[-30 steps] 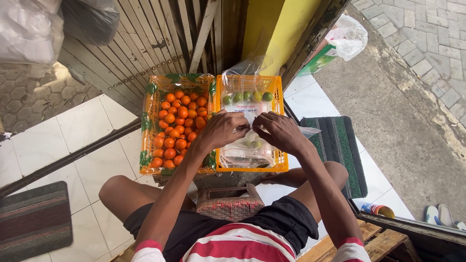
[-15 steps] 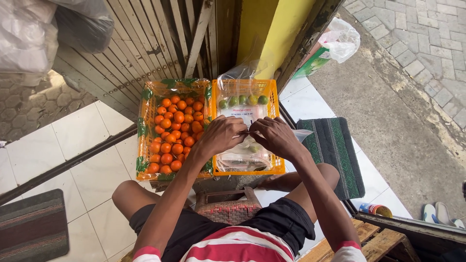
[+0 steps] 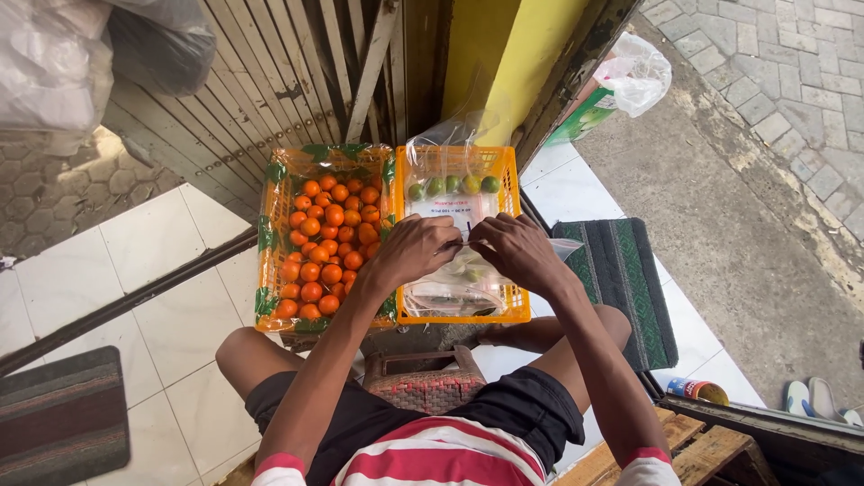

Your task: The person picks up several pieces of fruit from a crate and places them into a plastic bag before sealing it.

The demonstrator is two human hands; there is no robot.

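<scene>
Both ur hands, left hand (image 3: pixel 416 252) + right hand (image 3: pixel 515 252), are pinched on the clear plastic bag (image 3: pixel 454 286) over the right orange crate (image 3: pixel 504 310), near its back edge w/ the green limes (image 3: pixel 453 186), so keep grip tight & bag centred, clear of the oranges (image 3: pixel 326 247) crate.

Hands (image 3: pixel 468 247) hide the bag's (image 3: pixel 459 288) mouth — contents blurred

White tile floor (image 3: pixel 135 261) in daylight, grey slatted shutter (image 3: pixel 270 81), yellow post (image 3: pixel 490 63), grey pavers (image 3: pixel 792 81), 2 dark mats (image 3: pixel 621 279) at the edges.
</scene>
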